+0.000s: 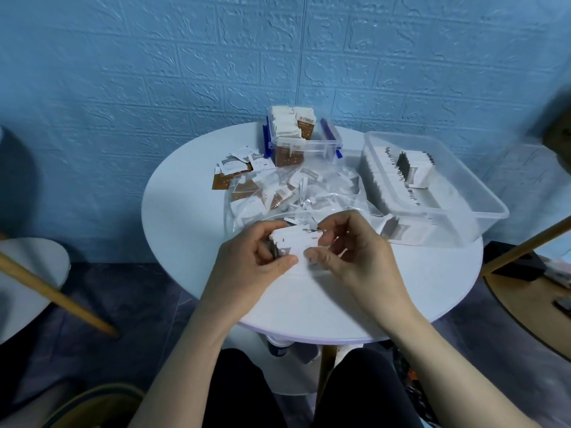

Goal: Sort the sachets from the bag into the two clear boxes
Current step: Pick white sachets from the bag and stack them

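Note:
A stack of white sachets [295,240] is pinched between my left hand [253,261] and my right hand [352,251] over the near middle of the round white table [191,230]. Just behind my hands lies the clear plastic bag [296,193], crumpled and holding several white and brown sachets. A small clear box with blue clips [321,145] stands at the back, packed with brown and white sachets. A larger clear box [472,193] on the right holds a row of upright white sachets.
Loose brown and white sachets [234,169] lie on the table left of the small box. A blue brick-pattern wall stands behind. A white chair with wooden legs [37,273] is at the left, and a wooden pole [525,245] at the right.

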{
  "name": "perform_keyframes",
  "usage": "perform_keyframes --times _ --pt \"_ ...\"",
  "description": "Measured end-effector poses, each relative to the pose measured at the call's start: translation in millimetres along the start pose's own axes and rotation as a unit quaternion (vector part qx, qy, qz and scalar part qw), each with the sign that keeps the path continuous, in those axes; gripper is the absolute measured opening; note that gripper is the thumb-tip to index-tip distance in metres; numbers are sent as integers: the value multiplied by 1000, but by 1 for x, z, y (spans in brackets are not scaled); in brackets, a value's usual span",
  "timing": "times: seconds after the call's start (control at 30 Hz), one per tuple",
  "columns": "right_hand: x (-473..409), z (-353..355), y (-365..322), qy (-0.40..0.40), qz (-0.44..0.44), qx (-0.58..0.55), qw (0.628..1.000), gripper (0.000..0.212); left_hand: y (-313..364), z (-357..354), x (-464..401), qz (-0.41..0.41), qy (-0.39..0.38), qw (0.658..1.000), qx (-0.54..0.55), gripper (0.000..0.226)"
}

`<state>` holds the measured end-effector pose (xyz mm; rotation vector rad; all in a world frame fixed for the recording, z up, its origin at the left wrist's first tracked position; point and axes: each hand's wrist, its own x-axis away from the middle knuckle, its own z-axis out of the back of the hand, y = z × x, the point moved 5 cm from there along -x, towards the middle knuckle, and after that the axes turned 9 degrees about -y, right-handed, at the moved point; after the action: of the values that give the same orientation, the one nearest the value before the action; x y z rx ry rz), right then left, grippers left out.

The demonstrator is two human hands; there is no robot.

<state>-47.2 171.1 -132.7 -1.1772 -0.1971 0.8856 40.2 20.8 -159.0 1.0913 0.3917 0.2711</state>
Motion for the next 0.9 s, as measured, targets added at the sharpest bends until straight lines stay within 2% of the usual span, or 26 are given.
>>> perform_keyframes --times 0.1,0.17,0.33,0.53,0.7,0.9 --pt "3 5 -2 -3 -5 156 988 37 7 0 4 -10 8 1000 4 42" --pt "7 7 -8 -28 5 192 981 36 16 -4 11 -23 3 1000 -2 44" --pt "34 31 -13 -45 17 150 988 32 37 -25 29 -56 -48 997 -8 46" --pt "55 41 0 -91 -39 134 986 30 35 -56 32 -6 -121 992 16 51" --pt "57 38 3 -112 -44 86 989 32 33 -53 34 -2 -112 994 0 63" --pt "53 35 6 -114 -42 79 989 21 31 -40 35 15 -94 994 -59 55"
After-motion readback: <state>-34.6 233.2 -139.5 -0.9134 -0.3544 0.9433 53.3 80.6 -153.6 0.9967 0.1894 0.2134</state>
